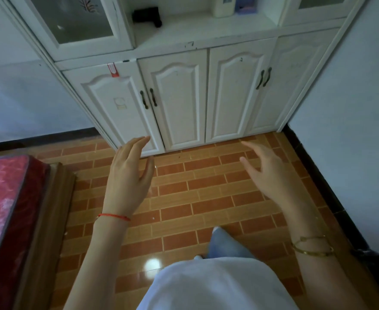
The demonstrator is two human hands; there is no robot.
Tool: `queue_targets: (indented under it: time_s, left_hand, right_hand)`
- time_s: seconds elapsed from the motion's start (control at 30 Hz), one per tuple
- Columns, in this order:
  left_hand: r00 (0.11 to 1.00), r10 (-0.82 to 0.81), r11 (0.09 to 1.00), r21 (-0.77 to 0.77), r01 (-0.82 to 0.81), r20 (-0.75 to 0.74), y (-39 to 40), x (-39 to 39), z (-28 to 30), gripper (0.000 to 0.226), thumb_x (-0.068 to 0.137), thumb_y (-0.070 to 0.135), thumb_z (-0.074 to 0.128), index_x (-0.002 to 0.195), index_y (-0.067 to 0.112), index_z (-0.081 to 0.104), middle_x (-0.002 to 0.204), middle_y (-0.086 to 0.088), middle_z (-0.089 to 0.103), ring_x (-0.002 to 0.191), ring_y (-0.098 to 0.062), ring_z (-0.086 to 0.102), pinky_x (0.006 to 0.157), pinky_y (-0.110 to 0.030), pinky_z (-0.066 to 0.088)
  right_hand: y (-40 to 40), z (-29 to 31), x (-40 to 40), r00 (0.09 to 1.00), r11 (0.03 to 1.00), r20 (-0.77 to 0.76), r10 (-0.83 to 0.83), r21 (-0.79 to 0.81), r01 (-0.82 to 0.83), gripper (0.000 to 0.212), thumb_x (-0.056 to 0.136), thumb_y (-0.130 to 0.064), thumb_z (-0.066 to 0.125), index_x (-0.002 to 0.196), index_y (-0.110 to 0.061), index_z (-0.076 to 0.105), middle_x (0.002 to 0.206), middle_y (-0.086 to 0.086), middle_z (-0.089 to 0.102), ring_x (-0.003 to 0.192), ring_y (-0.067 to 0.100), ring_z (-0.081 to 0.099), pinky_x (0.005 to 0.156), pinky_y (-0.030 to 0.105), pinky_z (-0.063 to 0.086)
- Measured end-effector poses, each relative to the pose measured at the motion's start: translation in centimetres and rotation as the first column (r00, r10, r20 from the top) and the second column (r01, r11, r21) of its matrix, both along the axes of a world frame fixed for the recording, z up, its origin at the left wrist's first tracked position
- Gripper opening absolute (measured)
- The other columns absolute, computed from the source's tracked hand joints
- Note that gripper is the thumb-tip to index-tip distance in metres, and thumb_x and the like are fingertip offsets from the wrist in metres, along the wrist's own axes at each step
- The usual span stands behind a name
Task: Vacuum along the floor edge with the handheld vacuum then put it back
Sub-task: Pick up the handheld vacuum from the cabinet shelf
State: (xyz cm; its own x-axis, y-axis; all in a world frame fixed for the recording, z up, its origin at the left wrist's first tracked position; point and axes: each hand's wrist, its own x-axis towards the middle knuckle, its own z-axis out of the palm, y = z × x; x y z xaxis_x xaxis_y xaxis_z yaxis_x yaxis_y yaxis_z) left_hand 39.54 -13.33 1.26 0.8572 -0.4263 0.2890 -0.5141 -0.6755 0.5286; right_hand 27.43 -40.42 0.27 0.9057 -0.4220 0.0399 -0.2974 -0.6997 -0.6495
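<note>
Red fabric covers the mattress (pixel 3 211) at the far left, well apart from the left hand (pixel 128 175). It sits on a wooden bed frame (pixel 49 220) whose corner stands left of that hand, so the tiled floor (pixel 195 198) between bed and cabinet remains free for walking and cleaning.

The left hand hangs in the air above the floor, fingers spread and loose, grip empty. A red string bracelet (pixel 114 217) circles its wrist.

Ahead of both hands stands the white cabinet (pixel 184 97). Its lower doors are closed. Along their foot, just beyond the fingertips, runs the floor edge (pixel 195 151), where a few small dark specks lie. This strip is judged to be the area to clean.

Above and beyond the hands, on the cabinet's open shelf (pixel 184 32), lies a black handheld vacuum (pixel 147 16), on its side. It is stored at a height that clears the floor and suits a standing reach. Neither hand touches it.

The right hand (pixel 266 173) also hangs open and empty, fingers pointing toward the cabinet. Gold bangles (pixel 311 247) ring its wrist. A black skirting (pixel 318 175) lies to its right.

Judgement: the task is either not begun or completed; the frame does not settle which.
</note>
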Motion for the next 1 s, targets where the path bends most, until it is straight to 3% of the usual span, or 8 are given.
queue_targets:
  time_s: [0.17,0.37,0.63,1.0]
  left_hand:
    - [0.999,0.03,1.0,-0.008,-0.03,-0.014,-3.2,6.8,-1.3,0.045,0.099,0.016,0.055,0.143,0.015,0.047,0.14,-0.006,0.053,0.133,-0.021,0.046,0.113,-0.038,0.037]
    - [0.998,0.065,0.998,-0.002,-0.065,-0.012,-8.3,15.6,-1.5,0.045,0.098,0.016,0.055,0.143,0.014,0.047,0.142,-0.006,0.052,0.134,-0.022,0.045,0.111,-0.029,0.031]
    - [0.99,0.136,0.99,-0.035,-0.135,0.033,-13.9,26.0,-0.4,0.044,0.099,0.018,0.054,0.143,0.017,0.047,0.142,-0.004,0.053,0.134,-0.019,0.045,0.113,-0.034,0.036]
    - [0.991,0.134,0.99,-0.047,-0.134,0.001,-17.8,39.6,-1.2,0.045,0.098,0.019,0.053,0.143,0.016,0.047,0.14,-0.005,0.054,0.132,-0.021,0.047,0.112,-0.032,0.035]
  right_hand:
    - [-3.7,-2.2,7.6,1.0,0.999,0.003,0.017,0.03,-0.017,0.045,0.098,-0.033,0.052,0.141,-0.023,0.046,0.142,-0.003,0.049,0.133,0.014,0.042,0.111,0.034,0.034]
    - [-9.6,-2.8,17.9,0.998,0.998,0.043,0.045,0.036,-0.047,0.044,0.097,-0.032,0.052,0.14,-0.022,0.048,0.141,-0.002,0.051,0.132,0.013,0.043,0.109,0.029,0.033]
    - [-16.6,-0.6,31.1,0.984,0.99,0.111,0.142,-0.012,-0.141,0.043,0.098,-0.032,0.051,0.14,-0.02,0.048,0.14,0.0,0.052,0.132,0.015,0.044,0.111,0.041,0.037]
    - [-19.0,-1.1,45.9,0.976,0.984,0.132,0.175,-0.012,-0.175,0.044,0.098,-0.031,0.053,0.14,-0.02,0.048,0.141,0.0,0.051,0.132,0.015,0.045,0.111,0.035,0.037]
